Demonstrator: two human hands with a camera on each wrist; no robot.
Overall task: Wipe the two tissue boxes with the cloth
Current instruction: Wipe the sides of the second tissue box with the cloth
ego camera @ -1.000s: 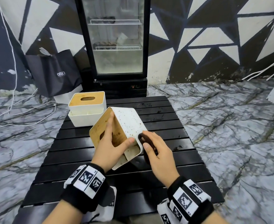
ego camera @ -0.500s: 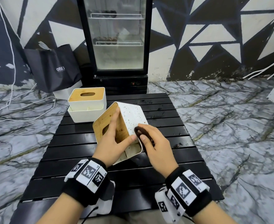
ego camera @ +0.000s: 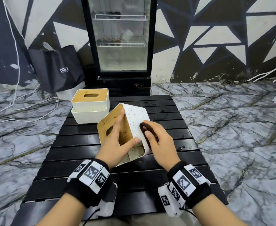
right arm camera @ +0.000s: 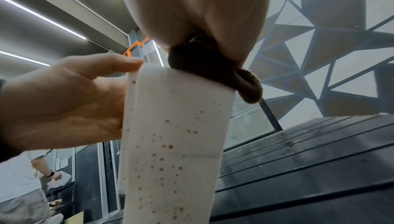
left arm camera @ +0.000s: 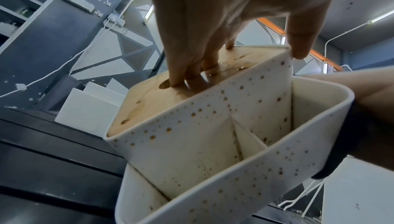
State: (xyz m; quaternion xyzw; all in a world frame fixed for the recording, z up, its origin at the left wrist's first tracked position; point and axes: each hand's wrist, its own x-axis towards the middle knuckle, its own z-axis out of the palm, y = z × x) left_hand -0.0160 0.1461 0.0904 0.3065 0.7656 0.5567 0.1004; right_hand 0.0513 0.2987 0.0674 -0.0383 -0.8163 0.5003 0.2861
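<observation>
A white tissue box [ego camera: 134,116] speckled with brown spots is tipped on its edge on the black slatted table [ego camera: 134,181], its wooden lid facing left. My left hand [ego camera: 117,141] grips it, fingers in the lid's slot [left arm camera: 168,82] and thumb hooked over the white rim [left arm camera: 298,49]. My right hand [ego camera: 156,139] holds a dark brown cloth [ego camera: 148,132] and presses it against the box's spotted right side [right arm camera: 177,126]. The cloth [right arm camera: 213,69] shows bunched under the fingers in the right wrist view. A second white tissue box [ego camera: 90,105] with a wooden lid stands upright at the table's far left.
Dark droplets [ego camera: 182,146] lie on the table slats right of the box. A glass-door fridge [ego camera: 121,41] stands behind the table, a black bag [ego camera: 57,67] to its left. White cables [ego camera: 20,101] trail over the marble floor at left.
The right hand has slid the cloth up along the box's right side. The left hand keeps the box tilted in the same grip; the view has shifted slightly.
</observation>
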